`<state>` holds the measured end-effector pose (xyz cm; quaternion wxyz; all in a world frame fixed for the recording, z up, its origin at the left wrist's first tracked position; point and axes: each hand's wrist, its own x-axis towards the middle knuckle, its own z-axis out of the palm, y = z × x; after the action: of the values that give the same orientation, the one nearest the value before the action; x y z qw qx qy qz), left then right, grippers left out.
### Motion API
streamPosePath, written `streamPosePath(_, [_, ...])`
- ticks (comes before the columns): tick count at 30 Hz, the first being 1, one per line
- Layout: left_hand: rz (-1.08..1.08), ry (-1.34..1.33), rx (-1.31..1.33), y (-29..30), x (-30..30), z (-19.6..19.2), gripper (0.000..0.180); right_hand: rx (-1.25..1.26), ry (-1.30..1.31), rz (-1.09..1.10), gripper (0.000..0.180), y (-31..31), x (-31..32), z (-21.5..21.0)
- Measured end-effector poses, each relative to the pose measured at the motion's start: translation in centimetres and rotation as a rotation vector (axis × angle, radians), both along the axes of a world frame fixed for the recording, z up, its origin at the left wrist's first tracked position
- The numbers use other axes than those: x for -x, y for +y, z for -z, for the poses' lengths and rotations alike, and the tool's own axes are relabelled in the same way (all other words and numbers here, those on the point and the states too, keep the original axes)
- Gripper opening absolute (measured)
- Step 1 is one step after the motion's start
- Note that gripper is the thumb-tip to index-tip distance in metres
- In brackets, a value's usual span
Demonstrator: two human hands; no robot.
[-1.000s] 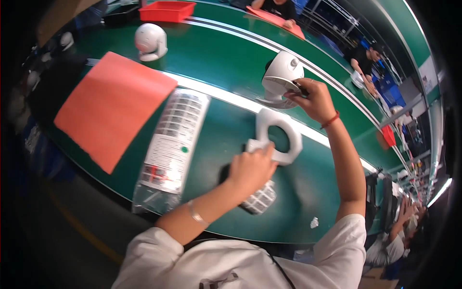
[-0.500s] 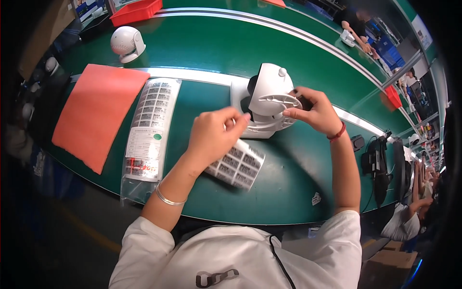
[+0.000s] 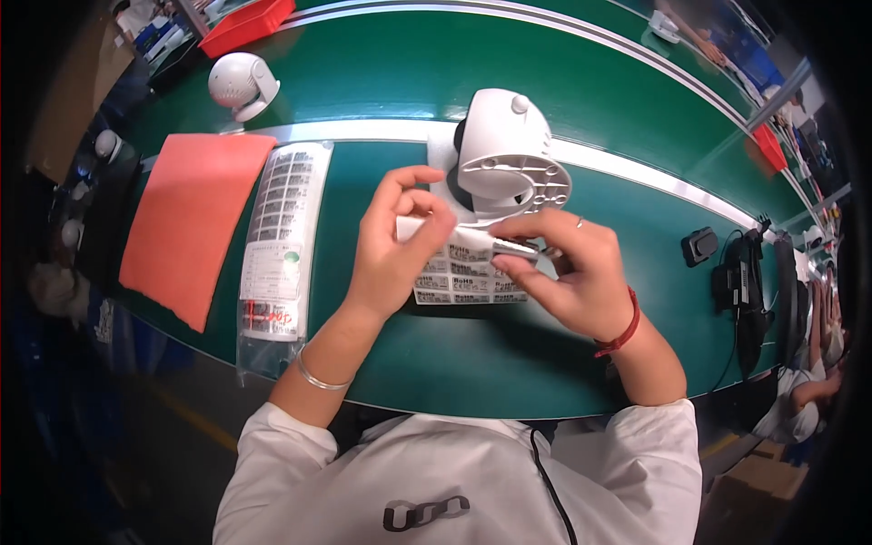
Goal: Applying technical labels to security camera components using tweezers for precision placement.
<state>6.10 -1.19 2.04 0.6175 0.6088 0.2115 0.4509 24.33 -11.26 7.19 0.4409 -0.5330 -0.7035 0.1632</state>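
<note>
My left hand [image 3: 386,245] is closed on the left side of a sheet of labels [image 3: 454,283], its index finger raised and bent. The sheet has rows of small grey printed labels, and its upper edge curls over to show white backing. At the sheet's upper right, my right hand [image 3: 572,268] pinches the curled edge between thumb and index finger. Just beyond both hands a white dome-shaped camera [image 3: 504,132] lies tipped, its ribbed round base turned toward me. A white block [image 3: 440,154] shows partly behind it.
To the left lie a long bagged stack of label sheets [image 3: 286,213] and a pink foam sheet [image 3: 186,227]. Another white camera [image 3: 241,84] stands farther back, near a red tray [image 3: 245,27]. A small black device [image 3: 699,246] and black cables [image 3: 747,300] lie at right.
My right hand has left the camera and come down to the label sheet. The sheet has been raised and turned square to me. My left hand's index finger has lifted.
</note>
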Motion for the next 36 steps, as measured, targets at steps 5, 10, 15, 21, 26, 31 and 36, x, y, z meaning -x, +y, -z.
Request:
streamPosePath(5, [0.129, -0.033, 0.003, -0.6, 0.1, -0.1, 0.040, -0.048, 0.019, 0.069, 0.022, -0.4, -1.3, -0.8])
streamPosePath(10, [0.077, -0.102, -0.074, -0.8, 0.9, -0.1, 0.013, -0.146, -0.098, 0.041, 0.015, -1.2, -1.3, -1.1])
streamPosePath(15, [0.139, -0.079, 0.007, -0.6, 0.5, -1.0, 0.018, -0.089, -0.054, -0.003, 0.010, -1.0, -0.9, -0.5])
streamPosePath(21, [0.138, -0.073, 0.018, 0.0, 0.9, 0.2, 0.012, 0.091, 0.169, 0.011, 0.009, -0.7, -0.3, -0.7])
streamPosePath(26, [0.037, -0.033, -0.030, -0.3, 1.0, -0.6, 0.011, -0.065, 0.158, 0.083, 0.030, -1.4, -2.6, 0.5])
streamPosePath(31, [-0.029, 0.183, -0.152, -0.8, 1.3, -0.2, 0.019, 0.075, 0.068, 0.023, 0.019, -2.3, -0.7, 0.1])
streamPosePath(36, [0.019, -0.074, 0.174, -1.9, -1.0, -1.5, 0.015, 0.032, 0.052, 0.128, 0.013, -2.2, -0.6, 0.4])
